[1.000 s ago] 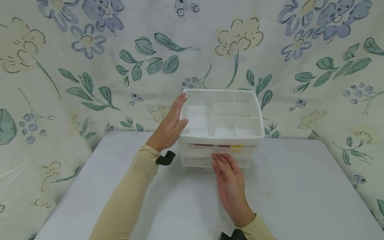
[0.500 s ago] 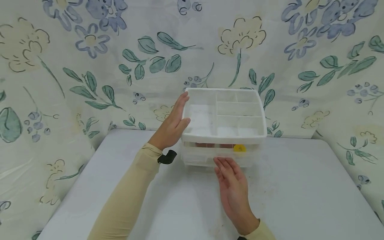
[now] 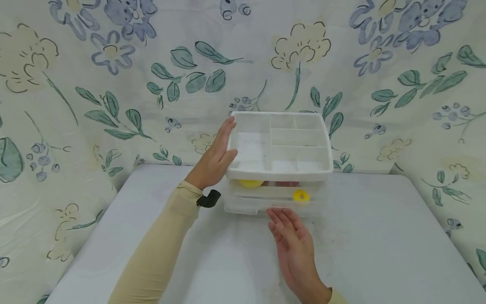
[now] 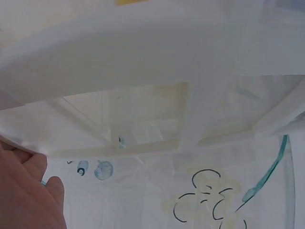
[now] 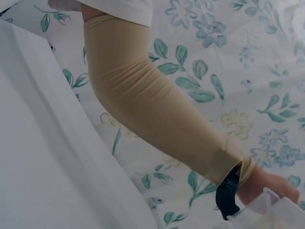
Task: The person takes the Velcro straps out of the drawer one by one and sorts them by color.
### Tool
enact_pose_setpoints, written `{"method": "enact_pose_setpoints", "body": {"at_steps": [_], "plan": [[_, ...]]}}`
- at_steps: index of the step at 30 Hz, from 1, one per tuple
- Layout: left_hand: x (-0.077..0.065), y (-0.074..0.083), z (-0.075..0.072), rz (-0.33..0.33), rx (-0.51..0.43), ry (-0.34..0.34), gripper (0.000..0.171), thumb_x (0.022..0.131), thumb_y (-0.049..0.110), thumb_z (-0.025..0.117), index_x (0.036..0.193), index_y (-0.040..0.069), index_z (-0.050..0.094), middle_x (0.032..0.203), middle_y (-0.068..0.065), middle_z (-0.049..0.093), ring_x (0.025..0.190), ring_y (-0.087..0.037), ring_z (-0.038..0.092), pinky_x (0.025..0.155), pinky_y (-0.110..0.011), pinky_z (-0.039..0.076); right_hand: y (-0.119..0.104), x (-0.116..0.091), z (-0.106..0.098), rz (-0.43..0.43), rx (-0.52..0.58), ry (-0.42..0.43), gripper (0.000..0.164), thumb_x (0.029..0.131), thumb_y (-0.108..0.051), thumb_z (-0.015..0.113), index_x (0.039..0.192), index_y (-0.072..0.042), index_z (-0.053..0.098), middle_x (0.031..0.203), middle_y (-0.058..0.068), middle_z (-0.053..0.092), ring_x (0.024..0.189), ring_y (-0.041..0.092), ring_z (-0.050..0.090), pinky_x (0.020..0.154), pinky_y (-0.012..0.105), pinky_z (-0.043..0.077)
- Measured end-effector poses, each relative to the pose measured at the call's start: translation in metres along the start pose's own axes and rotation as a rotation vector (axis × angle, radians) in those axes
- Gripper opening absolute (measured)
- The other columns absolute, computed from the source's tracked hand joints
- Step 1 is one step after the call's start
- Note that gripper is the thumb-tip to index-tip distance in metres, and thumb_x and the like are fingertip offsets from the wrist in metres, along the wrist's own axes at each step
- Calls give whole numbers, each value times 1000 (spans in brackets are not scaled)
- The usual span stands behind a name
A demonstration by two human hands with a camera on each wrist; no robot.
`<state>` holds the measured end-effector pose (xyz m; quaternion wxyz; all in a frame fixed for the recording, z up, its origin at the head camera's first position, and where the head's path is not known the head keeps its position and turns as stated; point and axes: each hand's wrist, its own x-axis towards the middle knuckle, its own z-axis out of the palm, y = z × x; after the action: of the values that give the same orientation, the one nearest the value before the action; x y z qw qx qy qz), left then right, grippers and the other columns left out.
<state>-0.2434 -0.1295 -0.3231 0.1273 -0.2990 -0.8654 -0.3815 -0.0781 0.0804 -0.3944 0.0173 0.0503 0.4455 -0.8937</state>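
A white plastic drawer organizer (image 3: 279,175) stands at the back of the table, with a divided tray on top. My left hand (image 3: 212,160) rests along its left side, fingers straight, thumb at the rim; the left wrist view shows the left hand (image 4: 28,191) against the white plastic. A clear drawer (image 3: 243,207) sticks out at the front. My right hand (image 3: 294,249) touches its front edge with nearly straight fingertips, whose tips are partly hidden. Inside lie a yellow ring-shaped thing (image 3: 301,195), a larger yellow piece (image 3: 250,183) and reddish pieces (image 3: 284,184), partly covered.
The white table (image 3: 379,228) spreads to both sides and in front. A floral sheet (image 3: 243,55) hangs behind and at the sides. In the right wrist view, the left sleeve (image 5: 157,109) with a black wrist strap (image 5: 228,193) crosses the frame.
My right hand has moved toward me, and the clear drawer has slid out with it. More of the yellow and reddish things inside shows. The left hand stays on the organizer's side.
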Motion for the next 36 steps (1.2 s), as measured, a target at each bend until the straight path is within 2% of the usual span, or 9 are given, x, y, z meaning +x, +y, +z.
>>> {"method": "enact_pose_setpoints", "body": {"at_steps": [8,16,31,36], "plan": [[0,-1,-1,-4,-4,-9,65,101,20,36,160,5,12,169,2,3,154,-14,3,123,-42,10,0,-10,-5,16,-40,-15,47,102,-5,52,144,3,32,144,18,47,134,22,50,105,29,45],[1,-2,0,-1,-2,-12,65,101,21,36,160,5,13,169,1,3,154,-15,3,123,-43,10,0,-16,-9,18,-55,-20,50,102,-2,48,147,5,29,146,21,44,134,23,51,105,30,45],[2,-1,-2,-7,-23,-10,65,101,20,36,160,6,13,169,3,3,154,-14,5,123,-43,11,0,-25,-12,25,-45,-8,52,102,-3,50,148,6,26,142,16,48,130,19,53,105,28,45],[2,-2,-1,-13,-32,-11,66,101,20,36,160,7,13,169,4,2,154,-14,5,123,-43,11,1,-27,-13,23,-51,-2,48,101,-2,51,144,5,31,139,14,52,129,20,55,104,28,46]]}}
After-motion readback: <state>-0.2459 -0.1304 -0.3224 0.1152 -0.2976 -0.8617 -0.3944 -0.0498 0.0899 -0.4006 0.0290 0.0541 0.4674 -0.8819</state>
